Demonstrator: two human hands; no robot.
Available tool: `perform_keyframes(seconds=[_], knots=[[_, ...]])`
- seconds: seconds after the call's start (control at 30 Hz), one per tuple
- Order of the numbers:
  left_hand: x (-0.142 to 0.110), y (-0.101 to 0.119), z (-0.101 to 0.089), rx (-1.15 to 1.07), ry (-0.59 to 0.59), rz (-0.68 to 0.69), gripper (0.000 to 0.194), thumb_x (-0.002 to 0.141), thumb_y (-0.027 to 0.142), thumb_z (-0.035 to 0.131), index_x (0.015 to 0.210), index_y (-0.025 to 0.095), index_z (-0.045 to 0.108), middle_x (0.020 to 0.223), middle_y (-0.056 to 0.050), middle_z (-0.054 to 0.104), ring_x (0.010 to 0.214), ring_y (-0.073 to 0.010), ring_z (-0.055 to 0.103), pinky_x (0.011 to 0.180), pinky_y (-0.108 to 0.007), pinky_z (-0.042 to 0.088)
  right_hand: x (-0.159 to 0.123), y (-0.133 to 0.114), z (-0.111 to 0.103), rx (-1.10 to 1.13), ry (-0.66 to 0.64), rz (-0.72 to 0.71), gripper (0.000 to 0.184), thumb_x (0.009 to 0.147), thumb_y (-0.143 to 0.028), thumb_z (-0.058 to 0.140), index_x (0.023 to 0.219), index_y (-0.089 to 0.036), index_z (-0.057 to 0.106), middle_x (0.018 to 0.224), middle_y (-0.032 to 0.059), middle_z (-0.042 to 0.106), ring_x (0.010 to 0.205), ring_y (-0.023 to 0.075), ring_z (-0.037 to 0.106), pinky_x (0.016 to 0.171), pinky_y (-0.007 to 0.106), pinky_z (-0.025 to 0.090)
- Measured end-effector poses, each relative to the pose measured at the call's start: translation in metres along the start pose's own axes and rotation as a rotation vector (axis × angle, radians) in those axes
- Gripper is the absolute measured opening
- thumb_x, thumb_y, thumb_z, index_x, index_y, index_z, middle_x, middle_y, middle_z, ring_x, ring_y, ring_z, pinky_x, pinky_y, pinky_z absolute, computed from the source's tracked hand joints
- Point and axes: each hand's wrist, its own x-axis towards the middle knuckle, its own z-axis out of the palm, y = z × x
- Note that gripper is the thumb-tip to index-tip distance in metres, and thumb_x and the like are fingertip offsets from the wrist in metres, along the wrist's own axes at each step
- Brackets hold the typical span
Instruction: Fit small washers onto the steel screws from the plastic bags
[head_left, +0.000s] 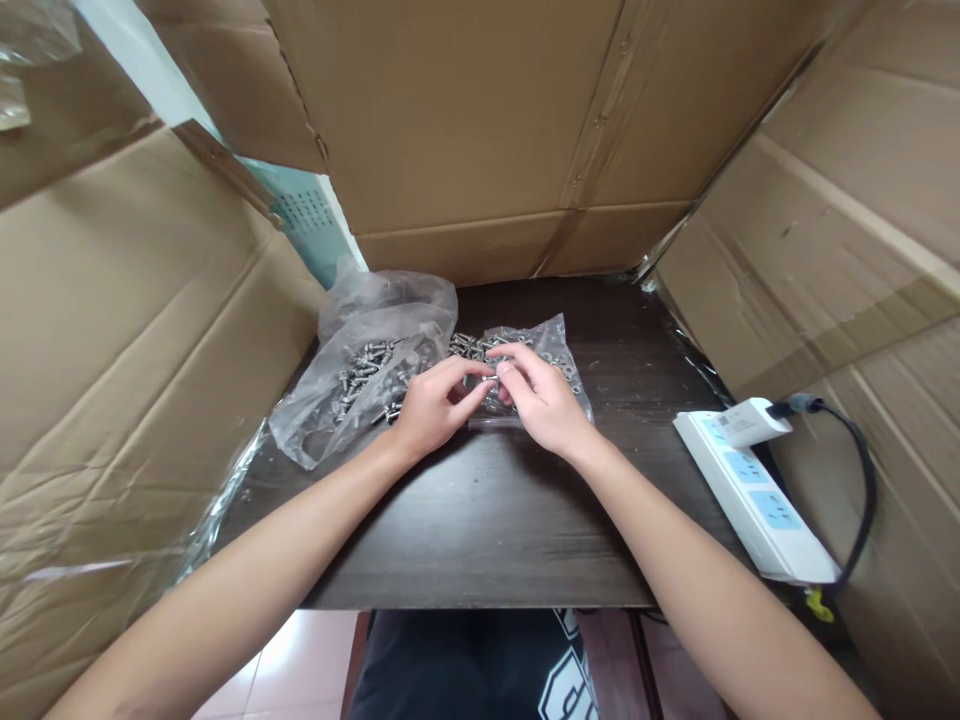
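Note:
My left hand [444, 398] pinches a small metal bolt [490, 378] between thumb and fingers. Fingertip to fingertip with it, my right hand [538, 395] is closed at the bolt's other end; whether a washer or nut is in those fingers is too small to make out. Left of my hands lies a clear plastic bag [300, 425] with many bolts [364, 375] in it. Behind and under my right hand is another clear bag [556, 335] holding washers [568, 370]. More bolts [466, 346] lie between the two bags, partly hidden by my fingers.
Cardboard walls [480, 120] enclose the dark table [480, 540] at the back and both sides. At the right edge lies a white power strip [757, 500] with a plugged-in adapter [754, 422] and a black cable [870, 480].

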Motion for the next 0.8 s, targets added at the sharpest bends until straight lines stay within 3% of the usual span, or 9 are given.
perform_keyframes(seconds=[0.13,0.23,0.4,0.6,0.8], knots=[[0.0001,0.0014,-0.0002,-0.020,0.002,0.010,0.012,0.100,0.026,0.064,0.104,0.018,0.070,0.091,-0.003,0.073,0.062,-0.0096,0.064,0.059,-0.021,0.052,0.0003,-0.0009,0.0002,-0.006,0.000,-0.072,0.032,0.089,-0.024,0.056,0.121,-0.021,0.062,0.102,0.0057,0.068,0.083,0.0185,0.065,0.067,0.030,0.050],[-0.0001,0.0011,0.0001,-0.029,-0.008,0.005,0.011,0.100,0.025,0.064,0.105,0.018,0.070,0.093,-0.003,0.074,0.063,-0.0099,0.065,0.060,-0.021,0.052,0.0002,-0.0014,0.0009,0.004,0.011,-0.087,0.032,0.088,-0.024,0.058,0.120,-0.021,0.061,0.094,0.0032,0.066,0.075,0.0164,0.063,0.064,0.028,0.049],[-0.0008,-0.0002,0.0012,-0.020,-0.038,-0.012,0.011,0.100,0.025,0.063,0.104,0.018,0.069,0.093,-0.003,0.074,0.064,-0.0102,0.065,0.062,-0.021,0.053,-0.0013,-0.0036,-0.0003,-0.094,0.015,-0.100,0.020,0.098,-0.031,0.052,0.111,-0.021,0.065,0.075,-0.0008,0.063,0.064,0.0155,0.058,0.066,0.029,0.047],[-0.0012,-0.0010,0.0019,-0.011,-0.001,0.020,0.009,0.099,0.024,0.066,0.104,0.017,0.069,0.094,-0.003,0.074,0.062,-0.0086,0.063,0.062,-0.020,0.052,-0.0011,-0.0042,-0.0021,-0.148,-0.001,-0.137,0.026,0.103,-0.028,0.042,0.108,-0.021,0.067,0.091,0.0033,0.073,0.076,0.0180,0.066,0.074,0.030,0.047],[-0.0010,-0.0015,0.0015,0.010,0.009,0.027,0.009,0.098,0.023,0.068,0.104,0.018,0.070,0.090,-0.001,0.072,0.059,-0.0077,0.060,0.060,-0.019,0.050,0.0001,0.0014,-0.0005,-0.165,0.022,-0.182,0.030,0.092,-0.020,0.048,0.118,-0.018,0.065,0.084,0.0030,0.065,0.073,0.0180,0.060,0.068,0.029,0.046]])
